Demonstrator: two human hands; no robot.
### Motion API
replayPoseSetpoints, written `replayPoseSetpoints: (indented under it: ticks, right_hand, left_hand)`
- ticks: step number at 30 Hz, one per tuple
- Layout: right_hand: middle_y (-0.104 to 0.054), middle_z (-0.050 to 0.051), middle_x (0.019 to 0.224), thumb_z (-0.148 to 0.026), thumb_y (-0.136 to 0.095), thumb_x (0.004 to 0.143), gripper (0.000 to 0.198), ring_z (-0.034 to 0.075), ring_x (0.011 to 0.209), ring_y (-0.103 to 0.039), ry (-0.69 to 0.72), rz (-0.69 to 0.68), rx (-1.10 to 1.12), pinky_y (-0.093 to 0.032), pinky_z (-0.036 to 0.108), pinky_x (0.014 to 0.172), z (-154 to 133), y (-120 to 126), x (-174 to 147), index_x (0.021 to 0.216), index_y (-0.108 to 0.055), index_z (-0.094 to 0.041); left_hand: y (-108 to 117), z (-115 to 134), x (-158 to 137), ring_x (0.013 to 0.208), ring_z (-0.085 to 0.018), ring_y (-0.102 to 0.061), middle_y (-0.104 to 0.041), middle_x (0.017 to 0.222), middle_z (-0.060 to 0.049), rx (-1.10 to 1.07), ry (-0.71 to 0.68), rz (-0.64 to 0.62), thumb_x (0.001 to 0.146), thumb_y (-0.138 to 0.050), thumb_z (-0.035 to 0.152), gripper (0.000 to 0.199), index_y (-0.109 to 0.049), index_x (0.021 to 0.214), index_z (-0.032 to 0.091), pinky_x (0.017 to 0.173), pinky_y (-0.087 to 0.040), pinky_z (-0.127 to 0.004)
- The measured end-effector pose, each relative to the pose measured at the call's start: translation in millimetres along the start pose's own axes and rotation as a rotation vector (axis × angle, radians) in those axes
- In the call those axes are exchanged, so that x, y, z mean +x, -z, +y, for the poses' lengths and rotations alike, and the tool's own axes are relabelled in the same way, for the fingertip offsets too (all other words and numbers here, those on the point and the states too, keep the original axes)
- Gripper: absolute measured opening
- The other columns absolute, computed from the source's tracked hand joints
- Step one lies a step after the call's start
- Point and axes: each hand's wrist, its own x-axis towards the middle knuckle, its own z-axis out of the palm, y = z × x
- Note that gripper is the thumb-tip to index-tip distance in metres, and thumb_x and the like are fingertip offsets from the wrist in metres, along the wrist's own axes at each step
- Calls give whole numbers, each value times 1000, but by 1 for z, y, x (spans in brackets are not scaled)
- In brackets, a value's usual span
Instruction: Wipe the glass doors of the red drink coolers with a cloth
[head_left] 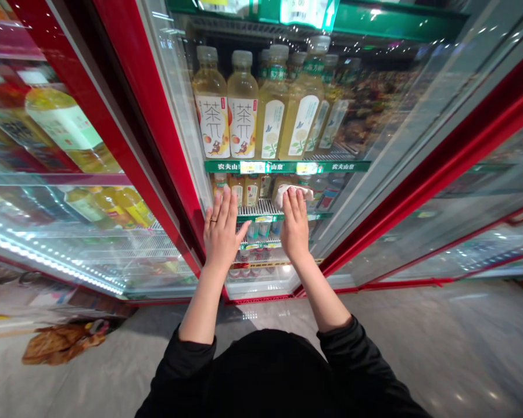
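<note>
While the left hand [220, 229] is laid flat, open, for support, a white cloth [292, 192] is pressed onto the shelf [261, 207] by the right hand [294, 223].

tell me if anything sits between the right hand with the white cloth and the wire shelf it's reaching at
Nothing visible does. The fridge door stands open, and the right hand holds the white cloth right at the wire shelf. The left hand is spread flat beside it, left of the cloth, not across its path.
</note>
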Motion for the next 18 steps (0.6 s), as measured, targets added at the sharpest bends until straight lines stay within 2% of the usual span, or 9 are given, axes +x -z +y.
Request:
replayPoseSetpoints:
  ticks: [3, 6, 9, 12, 15, 18]
  right_hand:
    - [-37, 7, 183, 3, -28, 102, 89, 24, 174, -23, -32, 35, -15, -34, 62, 140, 7, 0, -11, 179, -3, -35]
    - [-43, 7, 181, 3, -29, 102, 88, 24, 173, -28, 10, -18, 24, -36, 60, 139, -6, -6, -20, 179, -8, -34]
    - [-46, 5, 179, 3, -30, 102, 86, 22, 172, -31, 114, -104, 69, -35, 54, 140, -23, -3, -9, 179, -17, -32]
    - [-43, 1, 180, 1, -31, 105, 82, 19, 172, -30, 176, -163, 51, -32, 50, 142, -28, 11, 14, 178, -20, -35]
    - [-40, 1, 182, 0, -31, 107, 82, 20, 172, -29, 145, -148, 26, -31, 51, 142, -18, 23, 22, 178, -15, -35]
    - [-38, 6, 183, 3, -29, 106, 84, 23, 174, -24, 81, -64, 0, -32, 55, 142, -10, 19, 8, 178, -4, -32]
  left_hand:
    - [2, -1, 2, 170, -32, -32, -32, 182, -13, 0, -15, 1, 102, -76, 32, 113, 5, 180, 29, 144, -18, -53]
    - [5, -4, 3, 169, -31, -32, -30, 182, -11, 2, -43, -27, 103, -74, 32, 111, 6, 179, 30, 144, -15, -51]
    - [9, -11, 3, 169, -30, -32, -30, 182, -11, 21, -70, -43, 104, -73, 32, 110, 6, 179, 30, 145, -13, -49]
    - [14, -22, 4, 169, -30, -32, -29, 182, -10, 45, -72, -36, 103, -74, 31, 111, 6, 179, 30, 145, -13, -48]
    - [20, -33, 3, 169, -30, -31, -28, 182, -10, 40, -56, -30, 101, -76, 29, 112, 5, 179, 32, 145, -13, -48]
    - [24, -38, 1, 170, -30, -29, -30, 182, -11, 48, -41, -13, 101, -77, 30, 110, 0, 180, 30, 145, -14, -49]
